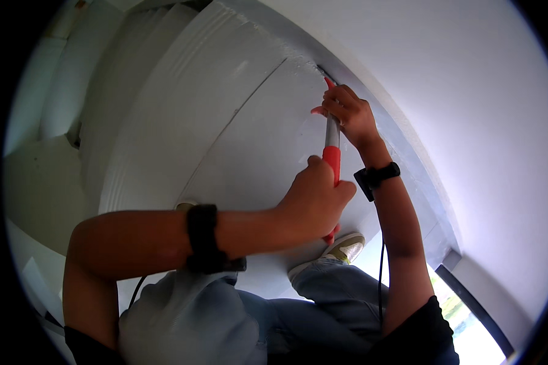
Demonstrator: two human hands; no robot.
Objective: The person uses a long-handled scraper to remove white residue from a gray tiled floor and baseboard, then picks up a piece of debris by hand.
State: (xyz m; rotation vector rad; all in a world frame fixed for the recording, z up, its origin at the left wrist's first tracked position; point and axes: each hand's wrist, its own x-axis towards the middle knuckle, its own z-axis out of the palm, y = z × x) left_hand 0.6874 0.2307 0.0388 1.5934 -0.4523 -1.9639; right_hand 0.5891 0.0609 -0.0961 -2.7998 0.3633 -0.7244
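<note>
A scraper [332,132] with a red grip, a metal shaft and a red, curved head slants up from me. Its dark tip lies at the edge where the grey floor [262,140] meets the wall strip. My left hand [315,198] wraps round the red grip, and the grip's lower end shows below the fist. Farther up, the fingers of my right hand [351,114] close round the shaft just behind the head. That hand partly hides the head. Pale, rough residue [295,55] lies along the floor edge near the tip.
A white wall [469,109] rises on the right. A dark seam [234,115] crosses the floor. Steps [128,103] lie to the left. My shoe [347,248] stands below the left hand. A cable [381,280] hangs by my right arm. A bright opening [463,316] shows at lower right.
</note>
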